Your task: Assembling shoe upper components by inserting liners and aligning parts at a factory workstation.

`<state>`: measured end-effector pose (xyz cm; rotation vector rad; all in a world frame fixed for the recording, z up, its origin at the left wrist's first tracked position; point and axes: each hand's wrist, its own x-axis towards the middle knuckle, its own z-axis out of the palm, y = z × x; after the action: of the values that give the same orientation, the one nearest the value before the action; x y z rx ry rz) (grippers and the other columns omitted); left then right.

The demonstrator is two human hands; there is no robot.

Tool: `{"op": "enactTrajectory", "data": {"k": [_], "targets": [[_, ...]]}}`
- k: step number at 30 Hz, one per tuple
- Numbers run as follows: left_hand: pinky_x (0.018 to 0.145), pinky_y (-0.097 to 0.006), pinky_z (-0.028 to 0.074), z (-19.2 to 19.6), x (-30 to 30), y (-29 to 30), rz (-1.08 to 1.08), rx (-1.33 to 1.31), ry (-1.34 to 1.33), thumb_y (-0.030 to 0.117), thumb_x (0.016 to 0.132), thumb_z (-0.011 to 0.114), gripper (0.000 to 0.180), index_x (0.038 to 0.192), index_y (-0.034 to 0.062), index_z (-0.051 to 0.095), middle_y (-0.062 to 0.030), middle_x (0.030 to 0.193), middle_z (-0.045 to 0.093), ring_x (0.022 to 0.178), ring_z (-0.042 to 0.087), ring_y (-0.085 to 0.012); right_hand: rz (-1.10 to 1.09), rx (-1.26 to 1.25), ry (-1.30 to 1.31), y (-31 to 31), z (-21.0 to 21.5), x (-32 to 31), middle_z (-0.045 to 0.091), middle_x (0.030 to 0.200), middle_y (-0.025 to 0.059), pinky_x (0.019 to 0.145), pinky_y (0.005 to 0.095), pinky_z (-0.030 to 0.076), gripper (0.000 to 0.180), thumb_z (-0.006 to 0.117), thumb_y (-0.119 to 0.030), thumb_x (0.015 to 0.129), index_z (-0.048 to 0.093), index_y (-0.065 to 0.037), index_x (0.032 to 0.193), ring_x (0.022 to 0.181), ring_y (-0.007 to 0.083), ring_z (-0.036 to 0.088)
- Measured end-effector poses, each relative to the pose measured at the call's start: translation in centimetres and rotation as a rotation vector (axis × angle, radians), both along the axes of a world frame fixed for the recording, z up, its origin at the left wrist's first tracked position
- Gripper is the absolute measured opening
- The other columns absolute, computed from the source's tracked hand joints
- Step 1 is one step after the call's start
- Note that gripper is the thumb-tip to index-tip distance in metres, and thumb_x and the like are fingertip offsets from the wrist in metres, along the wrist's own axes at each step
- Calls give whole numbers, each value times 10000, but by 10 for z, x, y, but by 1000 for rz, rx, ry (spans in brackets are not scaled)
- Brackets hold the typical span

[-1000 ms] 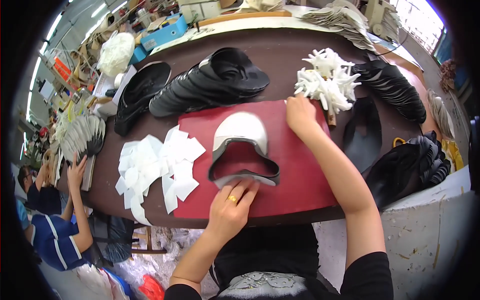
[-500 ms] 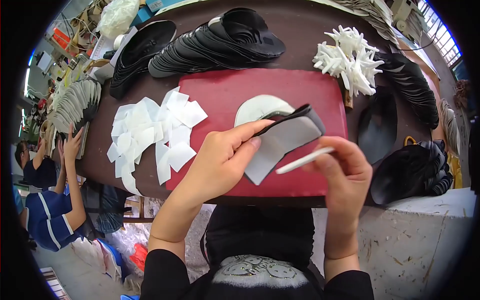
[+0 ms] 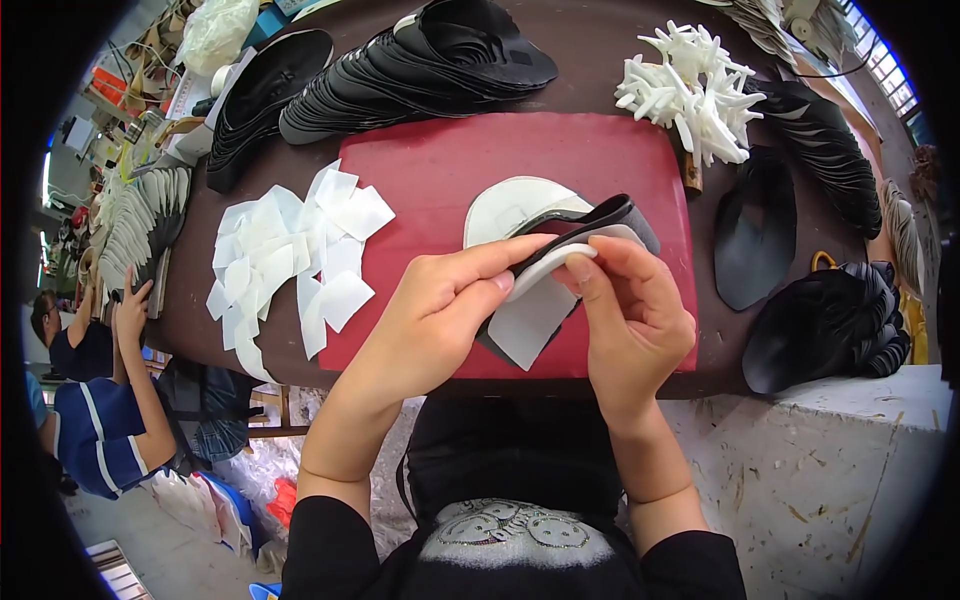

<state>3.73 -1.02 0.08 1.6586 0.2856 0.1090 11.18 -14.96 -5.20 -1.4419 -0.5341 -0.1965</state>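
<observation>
Left grip (image 3: 430, 320): bare hand, thumb and fingers closed on one shoe upper (image 3: 532, 325), thumb at the end of a white strip. Right grip (image 3: 640, 335): bare hand, thumb and fingertips pinching that strip's other end.

White strip (image 3: 552, 266): one, smooth, narrow, bent into an arch along the upper's edge; full contact cannot be told.

Shoe upper: one, matte grey outside, black lining, pale rounded toe; held tilted above the mat.

Mat (image 3: 430, 170): one, red, smooth, rectangular, on a dark brown counter (image 3: 592, 62).

White patches (image 3: 270, 245): thin, flat, two adjoining clusters, left.

White strips, bunched (image 3: 690, 95): one bristling pile, far right; overlapped past counting.

Black stacks (image 3: 420, 80): two behind the mat, layered, curved.

Black piece (image 3: 755, 240): one, smooth, elongated, right of the mat.

Person's black top (image 3: 520, 430): one pale print, round motifs, lettering unclear.
</observation>
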Motion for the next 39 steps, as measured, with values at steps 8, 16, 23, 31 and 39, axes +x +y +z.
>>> {"op": "enactTrajectory", "data": {"k": [8, 16, 23, 31, 39], "targets": [[562, -187, 426, -13, 5, -16, 106, 456, -113, 8, 868, 598, 269, 1115, -62, 680, -49, 818, 707, 637, 532, -73, -66, -89, -99, 2, -5, 1, 709, 923, 87, 646, 230, 541, 219, 746, 67, 779, 685, 21, 985, 717, 130, 644], [450, -197, 362, -21, 8, -22, 195, 708, -299, 16, 854, 658, 211, 1053, -37, 707, -23, 704, 679, 508, 465, -61, -125, -181, -135, -2, 1, -2, 691, 961, 90, 661, 245, 528, 224, 747, 58, 758, 691, 3, 968, 764, 157, 629], [450, -203, 362, -24, 4, -17, 161, 765, -290, 18, 845, 667, 221, 1057, -28, 710, -29, 714, 680, 506, 464, -64, -219, -478, -118, -10, 30, 6, 636, 1170, 124, 834, 287, 497, 195, 745, 12, 755, 685, 12, 940, 1029, 201, 605], [570, -265, 439, -25, -7, -9, 223, 577, -281, 41, 813, 705, 222, 1033, 18, 720, -32, 728, 694, 551, 535, -128, 193, -448, -223, -26, 26, 40, 586, 1249, 97, 1003, 382, 398, 182, 736, -78, 736, 676, -37, 902, 1114, 254, 539], [704, -286, 449, -26, -13, 8, 158, 827, -362, 46, 799, 718, 239, 1038, 34, 714, -40, 759, 694, 629, 555, -144, 41, -596, -575, -9, 36, 35, 647, 1060, 78, 1045, 402, 343, 139, 734, -63, 733, 669, -55, 856, 1004, 236, 570]]}}
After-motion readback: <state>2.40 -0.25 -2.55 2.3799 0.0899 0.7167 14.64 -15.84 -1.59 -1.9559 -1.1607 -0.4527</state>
